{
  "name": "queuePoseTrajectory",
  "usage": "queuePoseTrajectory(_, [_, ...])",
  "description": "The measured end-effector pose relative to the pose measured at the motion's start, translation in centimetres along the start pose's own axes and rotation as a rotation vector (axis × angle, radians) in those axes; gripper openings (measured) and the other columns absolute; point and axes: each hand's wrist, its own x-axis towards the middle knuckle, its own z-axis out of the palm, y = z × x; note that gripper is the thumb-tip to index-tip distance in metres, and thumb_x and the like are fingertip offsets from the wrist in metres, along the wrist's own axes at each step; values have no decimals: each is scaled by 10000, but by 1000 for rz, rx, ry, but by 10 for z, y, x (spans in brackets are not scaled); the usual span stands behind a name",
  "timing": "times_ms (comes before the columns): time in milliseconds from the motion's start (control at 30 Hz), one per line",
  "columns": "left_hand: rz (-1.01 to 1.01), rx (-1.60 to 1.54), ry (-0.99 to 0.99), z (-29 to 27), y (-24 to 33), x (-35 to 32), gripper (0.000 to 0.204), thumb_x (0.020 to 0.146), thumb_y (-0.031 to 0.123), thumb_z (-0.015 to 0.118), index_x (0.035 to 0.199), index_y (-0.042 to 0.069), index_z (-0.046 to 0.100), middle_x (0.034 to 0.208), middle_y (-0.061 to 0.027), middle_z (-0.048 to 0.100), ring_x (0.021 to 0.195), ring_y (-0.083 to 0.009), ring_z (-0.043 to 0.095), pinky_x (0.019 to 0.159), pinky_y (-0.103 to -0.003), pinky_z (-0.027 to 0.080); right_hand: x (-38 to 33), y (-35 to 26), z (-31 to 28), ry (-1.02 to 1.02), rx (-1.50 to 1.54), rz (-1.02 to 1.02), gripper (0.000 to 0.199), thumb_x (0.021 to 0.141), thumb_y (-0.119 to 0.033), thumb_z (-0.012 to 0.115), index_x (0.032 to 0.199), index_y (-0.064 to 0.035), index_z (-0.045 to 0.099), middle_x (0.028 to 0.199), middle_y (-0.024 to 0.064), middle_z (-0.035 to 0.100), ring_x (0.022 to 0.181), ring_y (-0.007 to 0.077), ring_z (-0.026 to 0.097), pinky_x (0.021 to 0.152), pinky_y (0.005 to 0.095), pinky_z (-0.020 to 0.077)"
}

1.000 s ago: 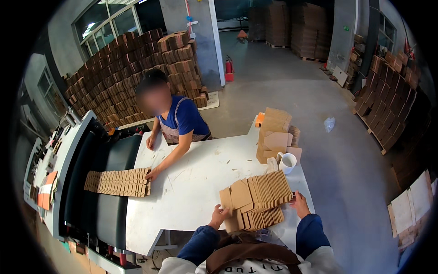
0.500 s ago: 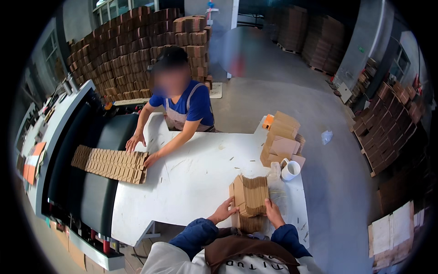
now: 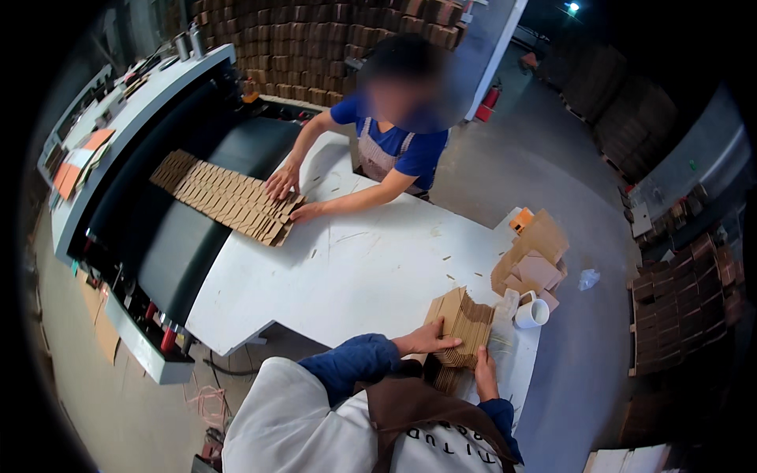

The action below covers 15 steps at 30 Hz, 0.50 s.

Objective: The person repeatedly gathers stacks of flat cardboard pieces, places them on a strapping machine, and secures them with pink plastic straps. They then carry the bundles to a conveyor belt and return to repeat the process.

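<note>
A stack of folded brown cardboard pieces [image 3: 467, 317] rests at the near right part of the white table. My left hand [image 3: 430, 339] holds its left side, with fingers lying over the near top edge. At the near right corner, my right hand [image 3: 486, 374] grips the stack with fingers along its side. Closer to my body, a second batch of cardboard pieces [image 3: 449, 380] shows partly beneath the stack; my apron and arms hide the rest. Both hands are closed around the cardboard.
Across the white table [image 3: 347, 268], a co-worker [image 3: 402, 150] handles a long row of cardboard pieces [image 3: 229, 197] on a machine's black belt [image 3: 177, 252]. A white mug [image 3: 533, 312] and loose cardboard sheets [image 3: 536, 244] lie by the right edge. Stacked cardboard [image 3: 292, 47] stands behind.
My view has turned and tilted, shifting the whole scene. My left hand has moved from the stack's left edge further over its near top. The right hand stays at the right side.
</note>
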Motion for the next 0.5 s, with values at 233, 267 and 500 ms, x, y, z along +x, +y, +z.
queuePoseTrajectory(233, [31, 1, -8, -10, -11, 16, 1205, 728, 720, 632, 1380, -195, 194, 1323, -358, 452, 1276, -396, 455, 1059, -363, 374, 3, -10, 8, -24, 44, 24, 553, 1010, -445, 379, 1285, 19, 504, 1141, 90, 608, 947, 171, 594, 758, 303, 486])
queuePoseTrajectory(267, [41, -16, -27, -12, -6, 15, 1201, 729, 718, 633, 1378, -193, 197, 1319, -357, 457, 1274, -395, 458, 1058, -363, 375, 3, -9, 7, -30, 59, 15, 557, 1008, -452, 379, 1286, 14, 502, 1138, 88, 609, 940, 170, 595, 745, 303, 487])
queuePoseTrajectory(500, [46, 7, 53, -10, -6, 9, 1087, 743, 701, 639, 1338, -144, 300, 1253, -341, 516, 1213, -398, 508, 1007, -390, 418, 2, -16, 11, -31, 69, 45, 600, 1006, -453, 375, 1303, 60, 467, 1157, 125, 599, 981, 215, 597, 823, 329, 490])
